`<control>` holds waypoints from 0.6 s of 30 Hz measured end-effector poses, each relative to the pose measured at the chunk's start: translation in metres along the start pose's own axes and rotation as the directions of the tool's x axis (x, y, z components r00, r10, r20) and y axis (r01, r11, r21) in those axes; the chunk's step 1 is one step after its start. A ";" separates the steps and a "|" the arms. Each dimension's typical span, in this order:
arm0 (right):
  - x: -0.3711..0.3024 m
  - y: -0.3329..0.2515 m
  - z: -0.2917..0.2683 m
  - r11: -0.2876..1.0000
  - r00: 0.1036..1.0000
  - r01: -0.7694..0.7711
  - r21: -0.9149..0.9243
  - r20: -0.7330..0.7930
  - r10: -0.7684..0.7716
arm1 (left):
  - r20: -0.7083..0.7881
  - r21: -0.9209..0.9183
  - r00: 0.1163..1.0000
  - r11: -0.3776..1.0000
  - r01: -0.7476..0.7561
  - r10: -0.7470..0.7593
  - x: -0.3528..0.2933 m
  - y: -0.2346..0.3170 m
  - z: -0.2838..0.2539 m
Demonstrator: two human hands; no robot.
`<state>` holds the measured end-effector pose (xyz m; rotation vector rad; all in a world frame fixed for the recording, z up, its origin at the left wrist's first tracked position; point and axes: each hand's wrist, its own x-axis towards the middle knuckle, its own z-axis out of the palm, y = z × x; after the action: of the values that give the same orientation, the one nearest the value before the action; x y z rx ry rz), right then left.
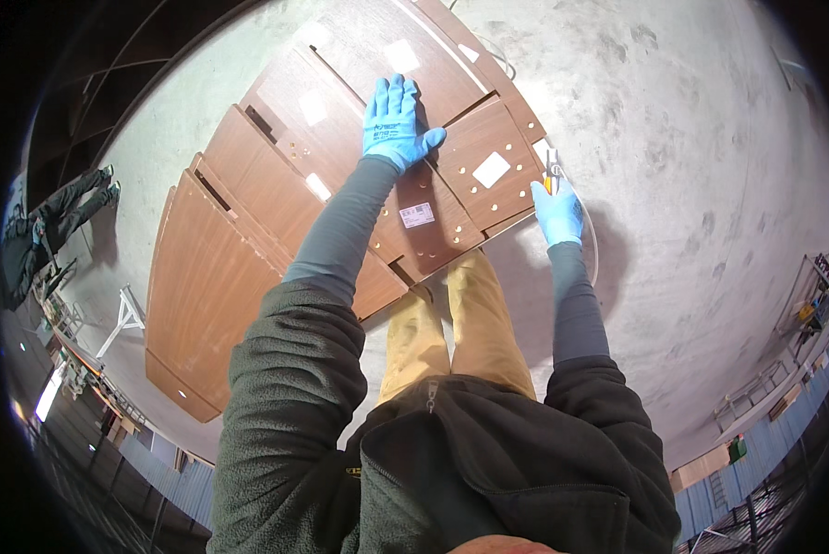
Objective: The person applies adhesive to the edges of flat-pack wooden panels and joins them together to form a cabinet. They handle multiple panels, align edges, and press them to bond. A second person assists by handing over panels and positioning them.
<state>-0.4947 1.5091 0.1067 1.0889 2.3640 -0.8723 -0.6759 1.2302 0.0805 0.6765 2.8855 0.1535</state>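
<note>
My left hand (392, 129), in a blue glove, lies flat with its fingers stretched on a brown wood-grain panel (448, 219). My right hand (558, 214), gloved the same, is closed around a small silver-and-orange hand tool (552, 172) at the panel's right edge. A thin pale hose (594, 242) curves down beside that hand; its exact kind of tool cannot be made out. White labels (491, 170) and small round holes with brass-coloured fittings mark the panel. More brown panels (213, 295) with slots overlap in a fan to the left.
Grey concrete floor (701, 175) surrounds the panels. At the far left another person (63, 208) in dark clothes stands beside a white metal stand (121, 320). Racks (807, 309) with goods line the right side. My legs (451, 323) in tan trousers are close against the panel's near edge.
</note>
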 end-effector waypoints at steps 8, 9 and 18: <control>-0.008 0.016 -0.009 0.905 0.954 -0.273 0.325 0.215 0.210 | 0.090 -0.044 0.995 0.998 0.045 -0.041 0.002 0.003 -0.002; -0.007 0.018 -0.009 0.773 0.894 -0.421 0.474 0.358 0.268 | 0.095 -0.032 0.995 0.998 0.044 -0.041 0.002 0.005 -0.003; 0.012 0.010 -0.003 0.561 0.903 -0.427 0.710 0.368 0.222 | 0.064 -0.022 0.998 1.000 -0.006 0.007 0.002 0.003 -0.005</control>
<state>-0.4947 1.5230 0.0980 1.5529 1.4531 -1.8426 -0.6774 1.2331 0.0856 0.6748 2.8162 0.1607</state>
